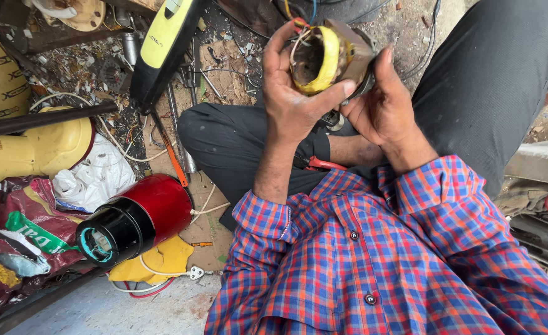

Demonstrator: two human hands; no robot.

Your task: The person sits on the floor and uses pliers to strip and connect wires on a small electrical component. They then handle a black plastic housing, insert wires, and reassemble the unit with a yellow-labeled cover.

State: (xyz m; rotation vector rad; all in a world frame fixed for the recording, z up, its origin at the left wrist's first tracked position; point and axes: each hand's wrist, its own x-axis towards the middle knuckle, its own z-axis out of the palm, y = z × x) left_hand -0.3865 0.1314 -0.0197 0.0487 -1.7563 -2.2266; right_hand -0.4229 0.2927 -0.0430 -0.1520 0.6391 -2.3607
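Both hands hold the stator (327, 56) up above the lap, its open bore facing the person; the left hand (292, 93) wraps it, thumb on the yellow rim, the right hand (379, 102) cups the far side

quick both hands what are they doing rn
left hand: closed on the motor coil, fingers wrapped over its yellow-taped rim
right hand: closed on the same motor coil, gripping its right side from below
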